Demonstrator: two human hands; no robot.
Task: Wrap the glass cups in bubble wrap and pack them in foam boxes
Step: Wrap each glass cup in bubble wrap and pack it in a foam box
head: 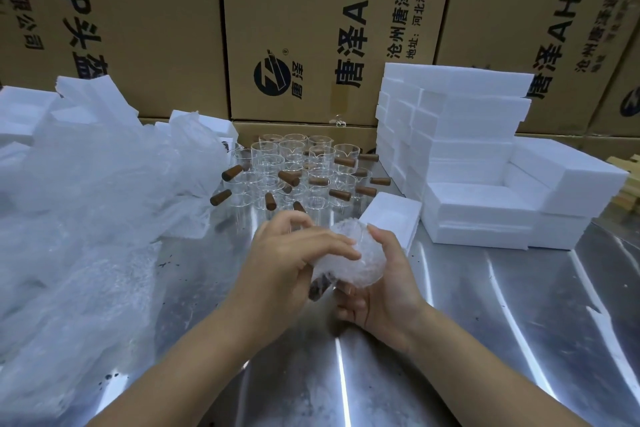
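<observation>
Under the grip and out to both sides lies a shiny steel table (485, 322) streaked with reflected light, dark specks (165, 264) left of the grip, while well beyond it stacked brown cardboard cartons (311, 28) with black print fill the background.

A shiny metal counter (485, 322) fills the foreground, streaked with bright reflections and scattered with small dark specks (162, 265) on its left part. Behind it stands a wall of brown cardboard cartons (149, 28) printed with large black Chinese characters, "AH4" lettering and a round dark logo (272, 74). Pale wooden pieces (632, 184) show at the far right edge.
</observation>
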